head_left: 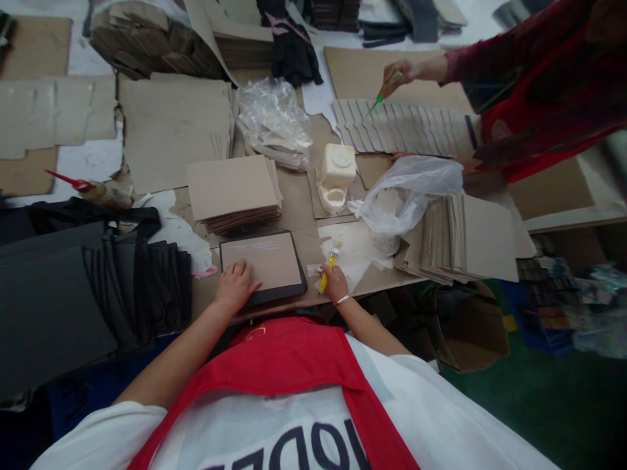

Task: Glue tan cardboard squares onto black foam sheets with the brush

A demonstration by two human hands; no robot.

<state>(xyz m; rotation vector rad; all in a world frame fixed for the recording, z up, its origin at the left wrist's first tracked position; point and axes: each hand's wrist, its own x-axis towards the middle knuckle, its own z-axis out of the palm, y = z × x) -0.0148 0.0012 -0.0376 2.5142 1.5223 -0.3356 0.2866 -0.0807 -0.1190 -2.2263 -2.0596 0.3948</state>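
My left hand (236, 284) lies with its fingers spread on a grey-brown cardboard sheet (272, 261). That sheet sits on a slightly larger black piece (300, 286), whose border shows around it. Pale wet-looking streaks run across the sheet's upper part. In my right hand (336, 283) is a yellow-handled brush (330, 266), its bristles pointing away from me. The brush is apart from the sheet, over white paper scraps. Beyond it stands a cut-open whitish plastic container (337, 171) with glue-like residue.
Behind the sheet is a stack of cardboard pieces (235, 192); more cardboard (484, 238) leans at the right by a plastic bag (411, 196). Black folded pieces (49, 281) and a red-nozzled bottle (100, 191) lie left. A co-worker's hand (399, 75) holds a green-tipped bottle over overlapping strips.
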